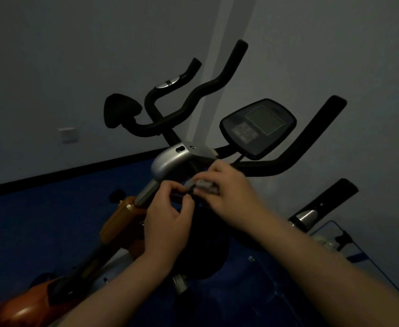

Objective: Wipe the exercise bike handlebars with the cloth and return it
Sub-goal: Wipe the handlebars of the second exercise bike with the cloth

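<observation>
Cloth (204, 186) mostly hidden between hands; console (258, 127) markings unreadable.

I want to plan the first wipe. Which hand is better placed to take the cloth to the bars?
Probably the right hand: it grips most of the cloth and sits just below the right bar. The left hand only pinches one end.

A: What carries everything?
B: The dark blue floor (40, 223), which meets the pale wall at a black skirting strip (64, 172).
A: And what stands on the floor?
B: The orange-and-black exercise bike frame (120, 228), and a second machine's black-and-silver post (311, 212) at the right.
</observation>
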